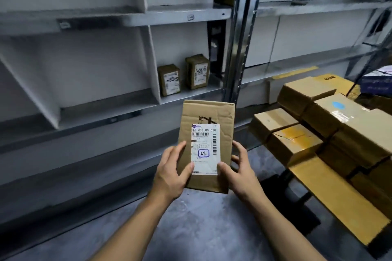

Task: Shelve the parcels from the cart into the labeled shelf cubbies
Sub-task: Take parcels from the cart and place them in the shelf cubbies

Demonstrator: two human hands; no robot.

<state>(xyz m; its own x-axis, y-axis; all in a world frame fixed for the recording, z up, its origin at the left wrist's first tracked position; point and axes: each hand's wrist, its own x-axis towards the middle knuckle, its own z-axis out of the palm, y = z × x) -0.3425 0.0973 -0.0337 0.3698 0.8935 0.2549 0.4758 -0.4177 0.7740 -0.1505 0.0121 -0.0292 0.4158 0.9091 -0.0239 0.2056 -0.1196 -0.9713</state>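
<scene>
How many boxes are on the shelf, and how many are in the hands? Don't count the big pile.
On the shelf, small boxes: 2
In the left hand and right hand, held box: 1
Total: 3

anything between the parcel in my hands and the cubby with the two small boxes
Nothing visible stands between the parcel and that cubby's front edge. Inside, the left small box and right small box stand upright, taking part of its floor.
</scene>
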